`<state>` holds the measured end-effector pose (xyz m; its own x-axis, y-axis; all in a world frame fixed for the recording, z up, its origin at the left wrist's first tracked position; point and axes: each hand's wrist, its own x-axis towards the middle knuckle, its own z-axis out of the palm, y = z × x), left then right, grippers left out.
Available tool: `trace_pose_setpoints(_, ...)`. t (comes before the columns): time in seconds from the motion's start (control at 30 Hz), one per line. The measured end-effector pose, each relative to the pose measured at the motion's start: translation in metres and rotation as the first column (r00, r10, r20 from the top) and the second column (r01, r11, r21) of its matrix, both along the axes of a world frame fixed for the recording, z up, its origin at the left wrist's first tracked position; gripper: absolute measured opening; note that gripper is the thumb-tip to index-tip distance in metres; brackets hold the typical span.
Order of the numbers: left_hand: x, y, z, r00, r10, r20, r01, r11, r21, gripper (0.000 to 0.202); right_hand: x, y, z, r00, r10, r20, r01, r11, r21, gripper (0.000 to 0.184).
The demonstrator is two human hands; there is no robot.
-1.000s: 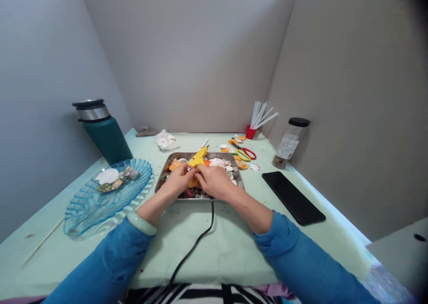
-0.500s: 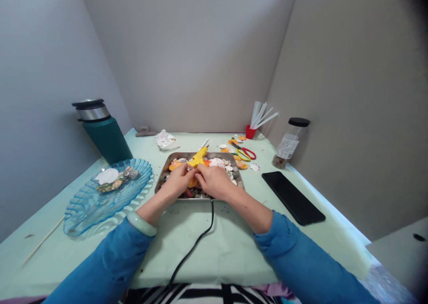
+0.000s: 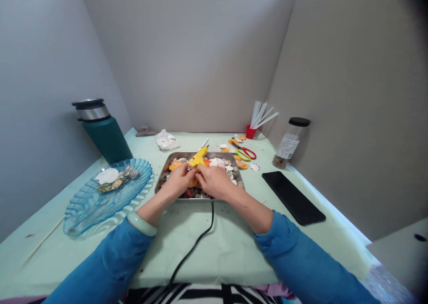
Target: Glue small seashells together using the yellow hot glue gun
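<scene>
My left hand [image 3: 178,182] and my right hand [image 3: 214,181] meet over a metal tray [image 3: 159,179] filled with several shells and small stones. The fingertips of both hands pinch together around a small piece between them that I cannot make out. A yellow glue gun [image 3: 199,157] lies in the tray just behind my fingers. Its black cord [image 3: 197,241] runs from under my right hand toward me over the table edge. A pale green bangle [image 3: 141,223] sits on my left wrist.
A blue glass dish [image 3: 100,201] with a few shells stands at the left, a teal flask [image 3: 103,132] behind it. Scissors [image 3: 245,152], a red cup of glue sticks [image 3: 250,130], a jar [image 3: 290,142] and a black phone [image 3: 292,197] lie to the right. A wooden skewer [image 3: 43,240] lies far left.
</scene>
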<state>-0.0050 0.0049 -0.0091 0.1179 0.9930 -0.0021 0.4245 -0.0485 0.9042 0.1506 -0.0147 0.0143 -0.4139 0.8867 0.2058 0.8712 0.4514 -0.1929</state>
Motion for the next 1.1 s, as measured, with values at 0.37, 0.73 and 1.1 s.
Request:
trace_pose_setpoints(0.37, -0.0007, 0.0001, -0.0006, 0.999, 0.006, -0.042, -0.005, 0.999, 0.032, 0.015, 0.0, -0.0009, 0.0006, 1.0, 0.0, 0.005, 0.0, 1.0, 0.0, 0.033)
trace_pose_setpoints(0.73, -0.001, -0.0008, 0.0005, 0.995, 0.006, -0.095, -0.005, 1.0, 0.015, 0.016, 0.0002, 0.0003, -0.0003, 1.0, 0.002, 0.013, -0.002, 1.0, -0.005, 0.034)
trace_pose_setpoints(1.1, -0.0022, -0.0007, -0.0005, 0.997, 0.002, -0.081, 0.0, 0.999, 0.035, 0.019, 0.0005, -0.0006, 0.0003, 1.0, 0.004, 0.024, -0.004, 1.0, -0.01, 0.034)
